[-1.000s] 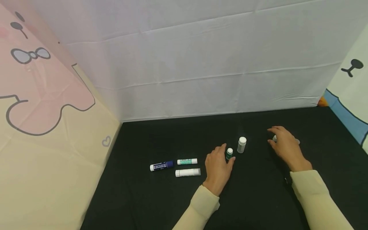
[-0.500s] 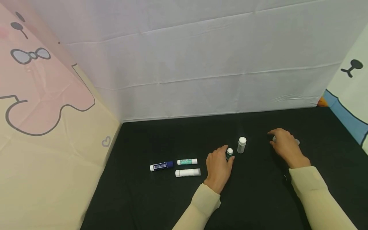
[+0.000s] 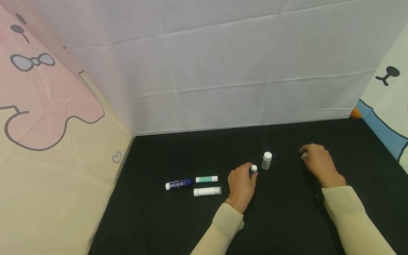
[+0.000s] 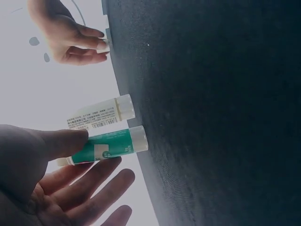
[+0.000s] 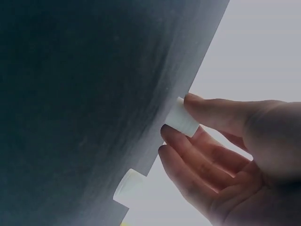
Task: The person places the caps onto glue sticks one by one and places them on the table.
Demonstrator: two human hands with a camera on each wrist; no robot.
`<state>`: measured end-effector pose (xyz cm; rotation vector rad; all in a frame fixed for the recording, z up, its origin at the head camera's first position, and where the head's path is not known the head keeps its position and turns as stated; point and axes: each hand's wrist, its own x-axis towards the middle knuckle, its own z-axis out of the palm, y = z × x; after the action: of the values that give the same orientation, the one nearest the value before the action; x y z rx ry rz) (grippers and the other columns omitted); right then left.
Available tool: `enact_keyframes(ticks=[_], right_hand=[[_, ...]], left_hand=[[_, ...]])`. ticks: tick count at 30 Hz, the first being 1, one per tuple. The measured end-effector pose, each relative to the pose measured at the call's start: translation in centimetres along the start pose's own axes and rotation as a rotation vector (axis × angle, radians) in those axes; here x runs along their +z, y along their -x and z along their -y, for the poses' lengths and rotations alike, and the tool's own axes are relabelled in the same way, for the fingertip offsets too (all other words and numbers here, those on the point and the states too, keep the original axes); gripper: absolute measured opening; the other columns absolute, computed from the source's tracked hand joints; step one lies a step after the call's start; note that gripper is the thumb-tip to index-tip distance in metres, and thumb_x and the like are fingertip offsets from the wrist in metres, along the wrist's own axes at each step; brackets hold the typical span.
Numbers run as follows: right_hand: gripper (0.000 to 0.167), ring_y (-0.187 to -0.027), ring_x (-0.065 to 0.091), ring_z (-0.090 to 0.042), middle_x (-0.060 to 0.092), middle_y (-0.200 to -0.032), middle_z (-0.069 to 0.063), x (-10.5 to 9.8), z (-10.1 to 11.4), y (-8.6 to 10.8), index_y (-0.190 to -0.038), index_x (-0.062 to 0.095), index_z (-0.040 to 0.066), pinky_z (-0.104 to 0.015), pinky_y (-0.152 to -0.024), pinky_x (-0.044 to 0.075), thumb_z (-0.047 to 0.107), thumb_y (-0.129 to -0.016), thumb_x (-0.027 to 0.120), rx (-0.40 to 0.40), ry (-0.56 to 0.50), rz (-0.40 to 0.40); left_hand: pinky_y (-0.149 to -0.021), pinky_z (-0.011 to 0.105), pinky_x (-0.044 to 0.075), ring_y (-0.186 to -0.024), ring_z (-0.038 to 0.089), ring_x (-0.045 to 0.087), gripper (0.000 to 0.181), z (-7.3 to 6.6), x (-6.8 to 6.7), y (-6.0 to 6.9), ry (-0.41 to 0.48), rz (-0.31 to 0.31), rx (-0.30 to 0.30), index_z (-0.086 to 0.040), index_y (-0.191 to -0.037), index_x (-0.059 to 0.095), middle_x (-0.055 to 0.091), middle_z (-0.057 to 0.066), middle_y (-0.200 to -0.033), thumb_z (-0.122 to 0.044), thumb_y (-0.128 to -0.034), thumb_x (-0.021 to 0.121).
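My left hand point(image 3: 241, 184) pinches an upright green glue stick point(image 4: 113, 145) with white ends between thumb and fingers. Just behind that stick stands a second, pale glue stick point(image 3: 266, 161) with a white cap, apart from the hand. My right hand point(image 3: 319, 163), at the right of the black tabletop, pinches a short white cylinder point(image 5: 182, 118) between thumb and fingertip. Most of this cylinder is hidden under the hand in the head view, so its kind is unclear. Another white cylindrical piece point(image 5: 130, 188) lies near it in the right wrist view.
Left of my left hand lie a dark blue glue stick point(image 3: 178, 184), a small green-labelled glue stick point(image 3: 207, 179) and a white glue stick point(image 3: 207, 191). A white cloth wall point(image 3: 204, 88) rises behind the black tabletop point(image 3: 178, 226), with printed cloth at both sides.
The left thumb and fingers have closed in on the upright green glue stick. My right hand's thumb and fingers have drawn together on the white cylinder. The other sticks stay put.
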<state>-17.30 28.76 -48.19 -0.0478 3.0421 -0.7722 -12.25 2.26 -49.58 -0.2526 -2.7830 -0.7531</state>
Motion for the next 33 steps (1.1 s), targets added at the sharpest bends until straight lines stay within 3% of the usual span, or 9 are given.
enact_keyframes(ticks=[5,11,20,33], right_hand=[[0.020,-0.090,0.066,-0.057,0.067,-0.114,-0.039,-0.1,0.5,0.7,-0.114,0.071,-0.011,-0.066,-0.066,0.052,0.000,-0.097,0.068,0.001,0.013,-0.020],[0.021,-0.088,0.067,-0.055,0.067,-0.114,-0.038,-0.3,1.1,1.8,-0.115,0.072,-0.010,-0.066,-0.065,0.052,0.003,-0.098,0.071,-0.007,0.005,-0.052],[0.019,-0.090,0.067,-0.050,0.069,-0.107,-0.035,-0.2,2.3,3.4,-0.110,0.072,-0.012,-0.065,-0.074,0.052,-0.003,-0.094,0.074,-0.090,-0.051,-0.167],[0.022,-0.092,0.070,-0.043,0.072,-0.107,-0.025,-0.1,4.8,6.1,-0.107,0.075,-0.004,-0.062,-0.078,0.053,-0.009,-0.086,0.081,-0.235,-0.112,-0.333]], left_hand=[[-0.073,0.034,0.057,-0.082,0.017,0.075,0.020,0.1,-0.2,0.2,0.041,-0.003,0.001,-0.013,-0.106,0.079,0.081,0.000,-0.097,-0.019,-0.0889,0.087],[-0.074,0.034,0.058,-0.080,0.016,0.075,0.019,0.3,-0.3,0.5,0.041,-0.030,0.026,-0.013,-0.104,0.079,0.080,-0.001,-0.095,-0.017,-0.0879,0.088],[-0.078,0.034,0.057,-0.083,0.015,0.074,0.018,0.7,-0.6,1.0,0.039,-0.077,0.063,-0.016,-0.104,0.080,0.079,-0.003,-0.096,-0.017,-0.0876,0.088],[-0.081,0.031,0.058,-0.083,0.011,0.072,0.019,0.8,-1.3,1.9,0.037,-0.148,0.133,-0.017,-0.102,0.082,0.075,-0.005,-0.096,-0.016,-0.0852,0.090]])
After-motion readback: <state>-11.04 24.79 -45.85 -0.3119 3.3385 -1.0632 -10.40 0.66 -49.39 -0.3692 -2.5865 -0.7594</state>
